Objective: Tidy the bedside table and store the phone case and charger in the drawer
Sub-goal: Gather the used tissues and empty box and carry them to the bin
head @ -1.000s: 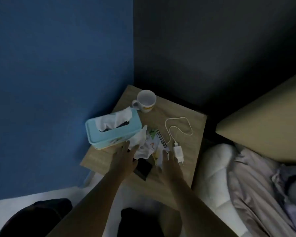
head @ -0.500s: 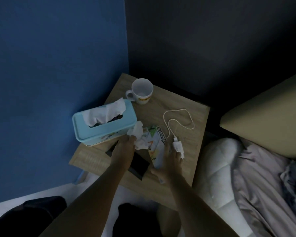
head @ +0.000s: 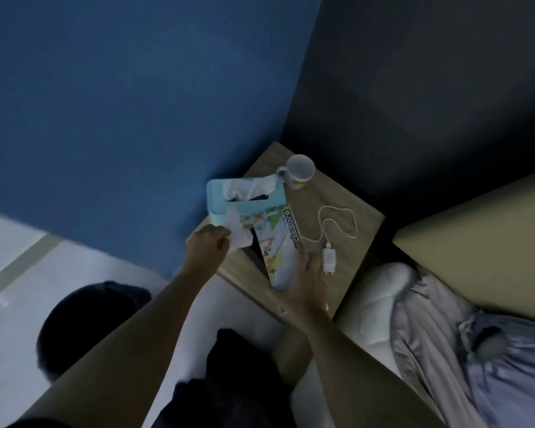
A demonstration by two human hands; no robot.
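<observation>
dim bedroom corner, blue wall meeting a dark one, with a small wooden bedside table wedged between wall and bed. left hand raised over the table's near left corner, fingers pinched on a crumpled white tissue, likely gathered as rubbish. right hand curled under the lower end of a printed card pack lettered "scissors", thumb pressed on its right edge, tilting it up off the surface, seemingly to clear the top. just beyond the left hand, a pale blue tissue box with a tissue standing out of its slot. farther back from both hands, a white mug, upright.

just right of the right hand's fingertips, the charger: a small white plug block lying flat, its thin white cable looping away toward the back of the table. untouched so far.

between the two hands, under the lifted pack, a dark flat shape, possibly the phone case; too dark to tell for sure. no drawer in view.
</observation>
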